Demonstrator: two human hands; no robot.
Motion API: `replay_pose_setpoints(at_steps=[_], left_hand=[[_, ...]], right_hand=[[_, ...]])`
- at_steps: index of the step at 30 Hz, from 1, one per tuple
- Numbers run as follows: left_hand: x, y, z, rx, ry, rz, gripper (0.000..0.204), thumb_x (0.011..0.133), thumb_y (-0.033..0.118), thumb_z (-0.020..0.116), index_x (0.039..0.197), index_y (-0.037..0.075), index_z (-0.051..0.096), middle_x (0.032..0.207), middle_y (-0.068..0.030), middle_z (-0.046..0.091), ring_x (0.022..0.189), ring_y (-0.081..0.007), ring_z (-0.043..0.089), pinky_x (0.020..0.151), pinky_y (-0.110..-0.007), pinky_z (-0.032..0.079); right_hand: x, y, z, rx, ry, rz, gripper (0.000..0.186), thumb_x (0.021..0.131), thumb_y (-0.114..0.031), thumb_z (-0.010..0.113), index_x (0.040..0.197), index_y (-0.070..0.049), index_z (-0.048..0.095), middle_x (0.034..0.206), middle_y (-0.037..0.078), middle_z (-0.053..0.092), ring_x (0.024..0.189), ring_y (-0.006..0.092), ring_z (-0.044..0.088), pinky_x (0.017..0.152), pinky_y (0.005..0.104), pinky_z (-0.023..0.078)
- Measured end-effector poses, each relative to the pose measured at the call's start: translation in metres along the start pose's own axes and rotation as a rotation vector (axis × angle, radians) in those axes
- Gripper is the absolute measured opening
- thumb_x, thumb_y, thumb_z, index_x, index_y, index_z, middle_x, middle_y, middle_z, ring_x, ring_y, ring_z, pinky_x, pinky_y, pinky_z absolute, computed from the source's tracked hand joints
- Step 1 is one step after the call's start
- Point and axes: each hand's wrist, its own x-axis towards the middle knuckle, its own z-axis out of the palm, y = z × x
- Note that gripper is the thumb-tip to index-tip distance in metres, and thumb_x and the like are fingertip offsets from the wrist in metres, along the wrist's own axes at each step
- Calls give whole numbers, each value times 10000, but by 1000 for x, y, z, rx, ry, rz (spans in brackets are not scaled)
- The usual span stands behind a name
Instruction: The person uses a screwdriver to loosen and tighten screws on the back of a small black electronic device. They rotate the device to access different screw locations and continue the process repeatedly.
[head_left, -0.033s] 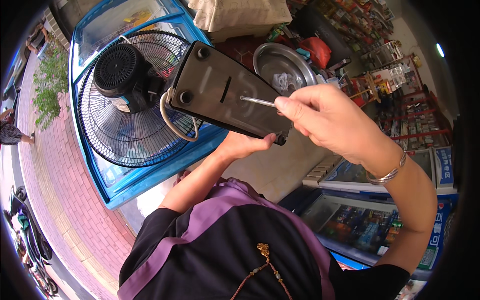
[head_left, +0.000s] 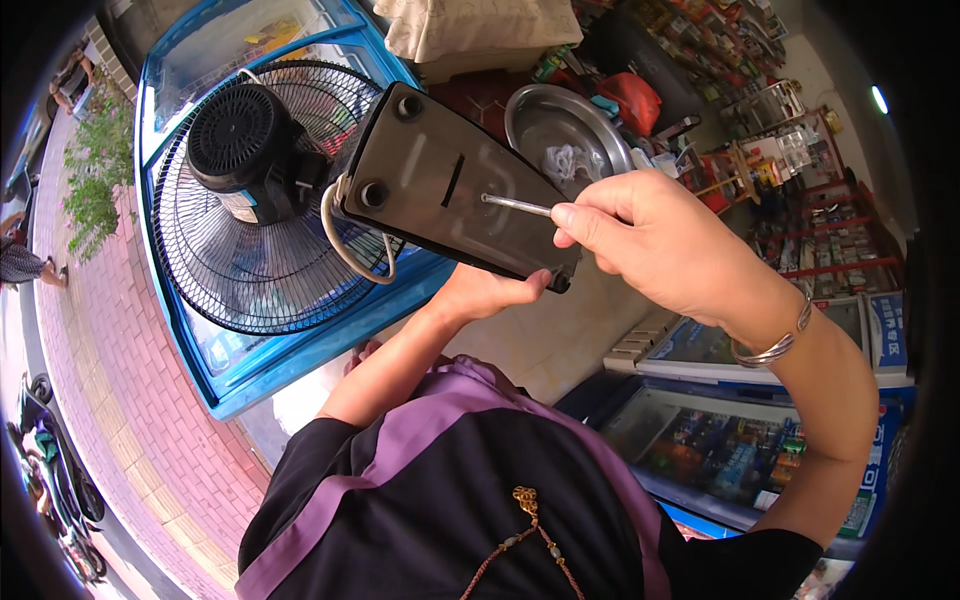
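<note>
An electric fan lies with its round wire cage [head_left: 200,285] on a blue-framed freezer and its black motor housing [head_left: 235,135] upward. Its dark, tapered base [head_left: 440,140] is tipped up toward me, showing a slot and round feet. My left hand [head_left: 490,290] grips the narrow end's lower edge, thumb in front and the other fingers mostly hidden behind. Pinched in my right hand [head_left: 640,230] is a screwdriver [head_left: 520,206], only its thin metal shaft showing. The tip meets the base near its middle, right of the slot. A pale cord [head_left: 335,240] loops beside the base.
The blue-framed freezer [head_left: 235,395] stands under the fan. Beyond the base sits a metal basin [head_left: 525,110] with a whitish bundle inside, near a red bag [head_left: 632,102]. Another glass-topped freezer [head_left: 700,450] is at right, with stocked shelves behind. Brick paving [head_left: 150,390] runs along the left.
My right hand's fingers have shifted slightly around the screwdriver, whose tip stays at the same spot on the base. My left hand and the fan keep their places.
</note>
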Motion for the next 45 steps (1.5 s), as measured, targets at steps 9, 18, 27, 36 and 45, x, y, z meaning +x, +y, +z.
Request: replay_pose_setpoints(at_steps=[9,18,27,36,45], left_hand=[[-1,-3,-3,53,-82,21,290,704,80,726,978,37,642,830,-8,654,775,-122,585,694,-309,502],[-1,-17,0,-89,-121,2,341,690,30,733,1017,28,635,861,-13,648,798,-101,571,726,-290,498],[-10,-10,0,-61,-55,15,321,691,33,725,995,31,621,844,-5,634,788,-98,574,686,-289,497],[-10,-5,-1,-120,-110,-81,341,697,56,727,1022,38,628,868,-16,648,797,-109,588,689,-292,505],[-6,-1,-1,-4,-45,-43,464,712,85,727,1151,32,584,999,-31,636,891,-126,581,779,-307,518]], right_hand=[[1,3,3,-801,329,-652,243,828,-204,682,683,-25,604,590,127,602,503,294,591,512,374,485],[12,20,-1,-1199,502,-1121,176,751,-91,746,878,25,708,632,-4,428,527,127,457,490,280,341],[15,15,-7,-1338,437,-1273,200,721,-81,692,871,51,708,657,-4,515,569,125,504,517,268,360],[8,20,2,-1118,489,-1129,256,760,-100,676,978,34,702,714,28,552,645,152,565,572,304,431],[-10,10,-1,385,124,-86,285,1009,-246,572,1056,20,663,757,52,600,689,85,595,758,249,504]])
